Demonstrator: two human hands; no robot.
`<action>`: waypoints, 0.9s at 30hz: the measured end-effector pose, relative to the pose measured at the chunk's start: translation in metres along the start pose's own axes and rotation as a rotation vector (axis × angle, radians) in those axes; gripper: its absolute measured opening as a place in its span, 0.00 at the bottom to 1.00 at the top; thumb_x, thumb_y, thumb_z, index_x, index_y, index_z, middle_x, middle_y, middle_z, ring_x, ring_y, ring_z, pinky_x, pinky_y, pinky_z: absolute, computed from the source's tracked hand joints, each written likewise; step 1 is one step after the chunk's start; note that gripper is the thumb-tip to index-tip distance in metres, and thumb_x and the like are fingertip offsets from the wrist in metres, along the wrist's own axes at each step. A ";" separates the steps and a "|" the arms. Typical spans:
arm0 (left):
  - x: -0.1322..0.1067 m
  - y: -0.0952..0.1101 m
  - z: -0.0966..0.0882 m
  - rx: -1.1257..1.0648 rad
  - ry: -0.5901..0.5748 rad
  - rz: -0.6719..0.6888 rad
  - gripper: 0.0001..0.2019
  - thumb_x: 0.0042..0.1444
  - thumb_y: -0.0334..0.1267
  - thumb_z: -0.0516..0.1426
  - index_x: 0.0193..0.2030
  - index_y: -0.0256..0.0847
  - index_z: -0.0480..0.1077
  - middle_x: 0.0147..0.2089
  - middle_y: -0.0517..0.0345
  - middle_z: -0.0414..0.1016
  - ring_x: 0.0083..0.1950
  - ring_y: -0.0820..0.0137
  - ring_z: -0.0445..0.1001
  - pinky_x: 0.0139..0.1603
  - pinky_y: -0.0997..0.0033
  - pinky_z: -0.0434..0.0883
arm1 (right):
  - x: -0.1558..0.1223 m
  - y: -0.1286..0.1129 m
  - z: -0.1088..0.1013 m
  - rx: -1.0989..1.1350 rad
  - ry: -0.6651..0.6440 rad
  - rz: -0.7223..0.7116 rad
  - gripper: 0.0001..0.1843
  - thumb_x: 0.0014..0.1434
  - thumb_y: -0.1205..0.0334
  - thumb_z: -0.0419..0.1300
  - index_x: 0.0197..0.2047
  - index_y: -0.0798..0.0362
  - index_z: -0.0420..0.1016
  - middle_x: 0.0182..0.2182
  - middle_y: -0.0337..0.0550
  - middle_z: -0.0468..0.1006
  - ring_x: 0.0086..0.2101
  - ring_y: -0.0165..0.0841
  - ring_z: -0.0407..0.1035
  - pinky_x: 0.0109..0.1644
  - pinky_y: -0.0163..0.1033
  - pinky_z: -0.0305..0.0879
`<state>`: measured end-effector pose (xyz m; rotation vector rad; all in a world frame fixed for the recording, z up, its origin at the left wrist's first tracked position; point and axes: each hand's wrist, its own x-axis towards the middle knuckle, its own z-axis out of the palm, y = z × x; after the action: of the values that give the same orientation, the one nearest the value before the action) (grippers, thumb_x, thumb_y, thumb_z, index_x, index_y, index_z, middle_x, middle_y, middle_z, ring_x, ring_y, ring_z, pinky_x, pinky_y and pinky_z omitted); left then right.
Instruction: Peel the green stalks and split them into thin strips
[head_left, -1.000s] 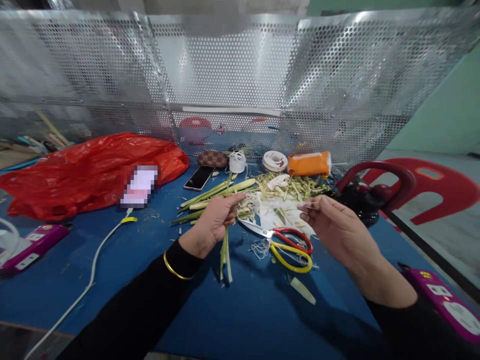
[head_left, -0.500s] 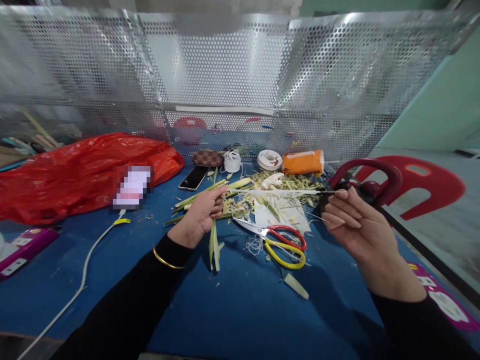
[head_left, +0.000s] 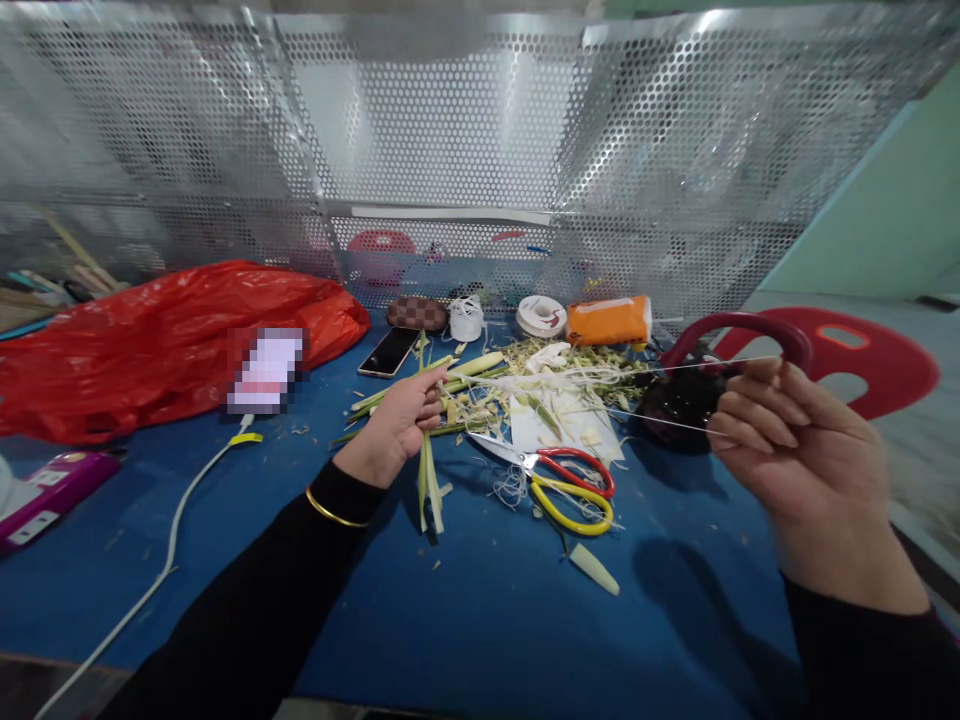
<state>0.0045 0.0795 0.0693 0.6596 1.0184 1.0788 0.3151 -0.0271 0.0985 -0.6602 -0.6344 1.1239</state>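
Observation:
My left hand (head_left: pixel 405 418) is closed in a pinch on one end of a bundle of white thread (head_left: pixel 555 379), above pale green plant strips (head_left: pixel 429 490). From there the thread stretches right to my right hand (head_left: pixel 802 440), whose fingers are closed on a strand between thumb and forefinger. A second strand runs under its lower fingers. Below the thread lie scissors (head_left: pixel 566 470) with one red and one yellow handle, blades pointing left. White paper (head_left: pixel 525 425) with plant scraps lies behind them.
A dark pot-like object with a maroon handle (head_left: pixel 679 405) stands by my right hand. At the back are a white spool (head_left: pixel 541 316), an orange packet (head_left: pixel 609 321) and a dark phone (head_left: pixel 390 352). A red plastic bag (head_left: pixel 172 350) and a charging phone (head_left: pixel 268 370) lie left.
My right hand has moved right, farther from my left hand, drawing out longer single strands from the bundle. My left hand has stayed almost in place.

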 end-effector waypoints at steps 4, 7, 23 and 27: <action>0.002 0.001 -0.002 -0.020 0.031 0.017 0.15 0.59 0.32 0.56 0.22 0.38 0.59 0.14 0.73 0.47 0.11 0.86 0.43 0.11 0.83 0.40 | 0.000 -0.009 -0.004 -0.015 0.081 -0.043 0.05 0.49 0.72 0.59 0.31 0.54 0.72 0.18 0.27 0.43 0.17 0.22 0.30 0.14 0.28 0.41; 0.004 0.003 -0.005 -0.043 0.065 0.040 0.15 0.58 0.30 0.55 0.22 0.39 0.57 0.14 0.73 0.47 0.11 0.86 0.43 0.11 0.84 0.41 | -0.002 -0.015 -0.006 0.031 0.123 -0.073 0.10 0.45 0.74 0.59 0.33 0.54 0.73 0.17 0.27 0.45 0.15 0.21 0.33 0.13 0.28 0.42; 0.014 0.008 -0.014 -0.094 0.141 0.062 0.16 0.59 0.27 0.53 0.22 0.40 0.55 0.14 0.73 0.47 0.10 0.85 0.44 0.09 0.84 0.42 | -0.025 -0.038 -0.022 0.190 0.218 -0.124 0.23 0.66 0.73 0.40 0.60 0.54 0.63 0.13 0.33 0.62 0.11 0.24 0.55 0.11 0.30 0.62; 0.013 0.008 -0.014 -0.092 0.139 0.066 0.16 0.58 0.26 0.53 0.22 0.40 0.55 0.14 0.73 0.47 0.10 0.85 0.45 0.09 0.84 0.43 | -0.026 -0.039 -0.028 0.227 0.175 -0.110 0.24 0.67 0.72 0.39 0.64 0.60 0.57 0.13 0.35 0.65 0.12 0.26 0.56 0.12 0.33 0.64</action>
<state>-0.0093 0.0941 0.0658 0.5529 1.0651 1.2349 0.3512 -0.0672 0.1063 -0.5149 -0.3823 1.0052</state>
